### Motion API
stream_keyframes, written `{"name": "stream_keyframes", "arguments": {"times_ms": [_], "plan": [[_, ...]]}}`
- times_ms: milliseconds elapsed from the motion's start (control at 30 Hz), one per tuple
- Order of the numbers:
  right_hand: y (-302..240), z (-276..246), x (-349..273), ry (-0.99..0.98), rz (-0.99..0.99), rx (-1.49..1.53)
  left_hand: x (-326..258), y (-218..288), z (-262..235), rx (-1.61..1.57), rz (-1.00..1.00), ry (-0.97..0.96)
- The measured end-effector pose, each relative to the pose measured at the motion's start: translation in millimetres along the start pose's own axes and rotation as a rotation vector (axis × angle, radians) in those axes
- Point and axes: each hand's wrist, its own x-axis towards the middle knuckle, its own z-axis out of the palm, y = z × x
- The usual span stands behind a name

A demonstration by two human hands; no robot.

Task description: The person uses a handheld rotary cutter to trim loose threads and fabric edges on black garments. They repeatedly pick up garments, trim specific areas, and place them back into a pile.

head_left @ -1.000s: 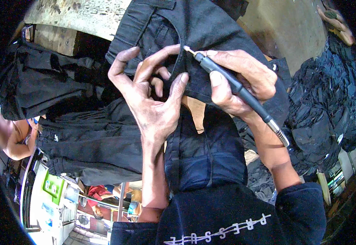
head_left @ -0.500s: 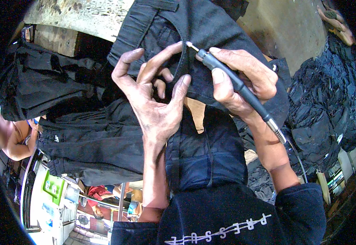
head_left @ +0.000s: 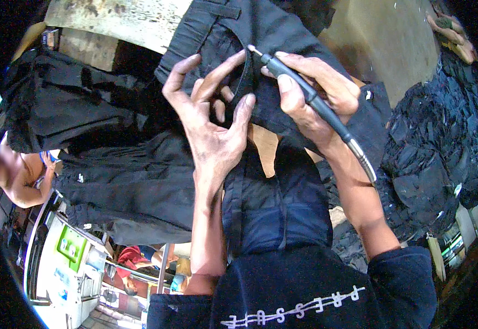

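Observation:
Black trousers [head_left: 299, 33] with an elasticated waistband lie spread in front of me, their curved pocket opening [head_left: 246, 74] facing up. My left hand [head_left: 214, 137] rests at that opening with fingers apart: the index fingertip touches the curved edge, the thumb lies lower down near it, and the other fingers bend over the pocket. A slim dark pen-shaped rotary tool [head_left: 320, 107] is gripped in my right hand [head_left: 329, 90]. Its small pale tip meets the cloth at the pocket edge, close beside my left index fingertip. The tool's metal rear end points back along my right forearm.
More black trousers [head_left: 135, 178] lie heaped on the left. A large pile of dark garments [head_left: 422, 145] is on the right. A speckled pale board [head_left: 124, 22] lies at the far left. One person [head_left: 30, 178] sits left; another in red [head_left: 131, 260] is behind. Someone's foot [head_left: 453, 35] shows far right.
Both hands have shifted slightly: the right moved left and up with the tool, its tip travelling up along the pocket edge. The trousers' waistband side has moved a little right.

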Motion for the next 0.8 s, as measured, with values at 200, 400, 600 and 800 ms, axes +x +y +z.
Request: {"name": "stream_keyframes", "arguments": {"times_ms": [200,400,600,800], "plan": [[-13.3,-31.4,-19.2,0.205,0.26,0.416,4.0,-0.8,-6.3,0.136,0.107,0.039],[-7.9,-109.1,-62.9,-0.104,-0.063,0.04,91.7,-48.7,-91.0,0.298,0.278,0.559],[11.9,-108.8,-78.5,-0.225,-0.134,-0.135,-9.8,2.2,15.2,-0.208,-0.447,0.699],[11.9,-156.7,-109.4,0.008,0.216,-0.15,-82.4,-3.9,80.1,-0.551,-0.255,0.296]]}}
